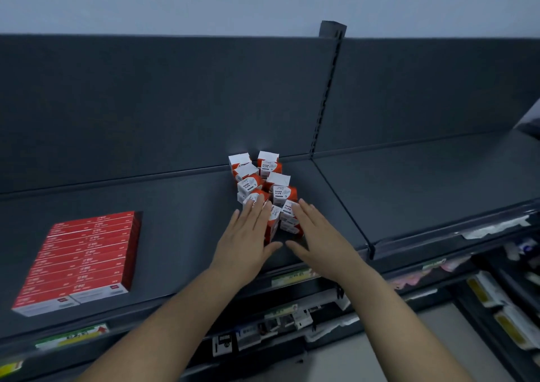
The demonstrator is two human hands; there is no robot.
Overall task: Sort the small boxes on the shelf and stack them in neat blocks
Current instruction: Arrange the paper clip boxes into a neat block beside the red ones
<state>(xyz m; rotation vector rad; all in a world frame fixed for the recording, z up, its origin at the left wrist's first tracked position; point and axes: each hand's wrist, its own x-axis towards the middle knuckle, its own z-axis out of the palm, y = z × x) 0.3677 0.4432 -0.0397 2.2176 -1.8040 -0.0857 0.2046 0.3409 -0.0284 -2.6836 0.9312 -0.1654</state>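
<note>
Several small red-and-white paper clip boxes (264, 187) stand in an uneven cluster on the dark grey shelf (181, 221), reaching back to the rear panel. My left hand (248, 237) lies flat with straight fingers against the cluster's left front side. My right hand (317, 235) lies flat against the right front side, fingers straight. The thumbs point toward each other in front of the nearest boxes. Some front boxes are partly hidden behind my hands.
A neat block of flat red boxes (81, 260) lies on the shelf at the left. A slotted upright (327, 89) divides the back panel, with another shelf section (423, 183) to the right. Lower shelves (496, 294) hold packaged goods and price tags.
</note>
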